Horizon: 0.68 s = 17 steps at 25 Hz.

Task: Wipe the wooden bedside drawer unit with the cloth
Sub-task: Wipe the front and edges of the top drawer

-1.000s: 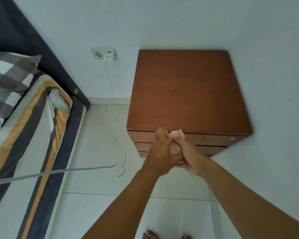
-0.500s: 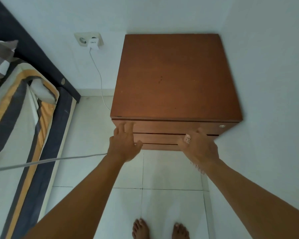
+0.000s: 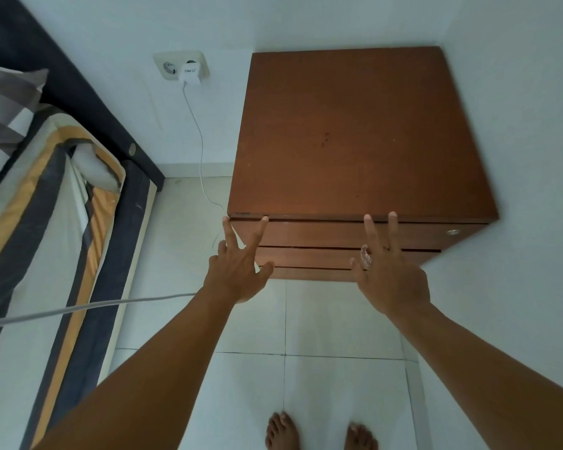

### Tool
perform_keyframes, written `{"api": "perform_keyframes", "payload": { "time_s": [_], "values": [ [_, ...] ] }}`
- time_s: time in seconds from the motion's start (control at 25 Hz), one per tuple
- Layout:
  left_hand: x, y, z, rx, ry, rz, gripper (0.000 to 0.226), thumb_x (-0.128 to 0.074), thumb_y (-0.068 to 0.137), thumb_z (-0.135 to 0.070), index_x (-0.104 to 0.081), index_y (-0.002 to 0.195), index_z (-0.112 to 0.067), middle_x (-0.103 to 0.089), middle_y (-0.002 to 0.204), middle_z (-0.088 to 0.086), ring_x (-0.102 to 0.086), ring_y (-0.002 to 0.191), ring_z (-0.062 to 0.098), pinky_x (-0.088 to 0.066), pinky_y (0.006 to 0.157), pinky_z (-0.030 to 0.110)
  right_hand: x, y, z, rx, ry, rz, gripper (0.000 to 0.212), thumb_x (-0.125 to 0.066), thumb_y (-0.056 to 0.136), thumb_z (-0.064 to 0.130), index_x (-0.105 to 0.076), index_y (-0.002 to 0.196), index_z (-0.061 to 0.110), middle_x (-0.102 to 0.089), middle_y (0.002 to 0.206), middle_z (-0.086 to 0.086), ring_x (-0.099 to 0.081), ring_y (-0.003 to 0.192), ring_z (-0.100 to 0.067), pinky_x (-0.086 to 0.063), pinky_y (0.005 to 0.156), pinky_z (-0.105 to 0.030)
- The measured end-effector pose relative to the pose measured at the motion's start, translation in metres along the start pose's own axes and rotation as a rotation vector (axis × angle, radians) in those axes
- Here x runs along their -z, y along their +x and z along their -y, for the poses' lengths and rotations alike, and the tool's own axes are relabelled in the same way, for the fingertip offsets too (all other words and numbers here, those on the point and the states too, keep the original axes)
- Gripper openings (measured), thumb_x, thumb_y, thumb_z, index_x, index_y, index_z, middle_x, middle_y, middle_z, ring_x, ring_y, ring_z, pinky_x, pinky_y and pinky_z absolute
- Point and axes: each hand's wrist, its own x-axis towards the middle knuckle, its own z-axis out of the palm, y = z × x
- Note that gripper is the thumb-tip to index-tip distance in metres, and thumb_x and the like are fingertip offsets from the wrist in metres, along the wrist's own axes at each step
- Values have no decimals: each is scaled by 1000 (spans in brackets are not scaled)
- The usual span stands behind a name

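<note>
The wooden bedside drawer unit (image 3: 355, 134) stands in the room's corner, with its bare brown top facing me and its drawer fronts below. My left hand (image 3: 238, 271) is open, and two straight fingers reach the unit's front top edge near its left corner. My right hand (image 3: 390, 277) stretches two fingers up to the same edge further right. A small piece of pale cloth (image 3: 365, 254) peeks out between its thumb and forefinger, held against the hand. Most of the cloth is hidden under the palm.
White walls close in behind and right of the unit. A wall socket (image 3: 179, 64) holds a white charger whose cable (image 3: 202, 157) runs down beside the unit's left side. The bed (image 3: 46, 222) with striped sheet lies on the left. My bare feet (image 3: 319, 430) stand on white tiles.
My hands were clasped together round the cloth, then moved apart. Both now stretch fingers up to the unit's front top edge, and the cloth stays in my right hand.
</note>
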Motion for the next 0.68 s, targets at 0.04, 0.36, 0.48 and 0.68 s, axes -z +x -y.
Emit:
{"api": "perform_keyframes", "payload": {
  "time_s": [0.04, 0.36, 0.48, 0.68],
  "values": [
    [0, 1, 3, -24, -12, -5, 93, -49, 94, -62, 29, 145, -58, 25, 164, 23, -45, 137, 48, -52, 99, 52, -2, 0, 1, 1, -8, -1, 81, -42, 100, 58, -2, 165, 31, 4, 174, -12, -69, 69, -30, -41, 45, -25],
    [5, 11, -1, 19, -39, -24, 91, -45, 90, -70, 24, 148, -58, 24, 164, 22, -12, 150, 53, -30, 113, 66, -5, 0, 5, -21, -7, -25, 85, -50, 97, 58, -7, 165, 30, 0, 173, -15, -71, 78, -40, -48, 50, -32],
    [7, 11, -7, 49, -99, -26, 87, -38, 87, -79, 20, 149, -59, 23, 165, 21, 11, 151, 51, -9, 117, 70, -4, 1, 7, -36, -9, -18, 86, -50, 97, 60, -7, 165, 30, -1, 173, -16, -71, 85, -42, -43, 51, -31],
    [2, 6, -13, 74, -81, -84, 88, -29, 84, -85, 20, 151, -56, 32, 163, 17, 20, 149, 52, -2, 115, 73, -11, 3, -1, 6, -91, 9, 80, -36, 96, 63, -14, 164, 27, 1, 173, -16, -68, 110, -41, -45, 52, -34]
  ]
}}
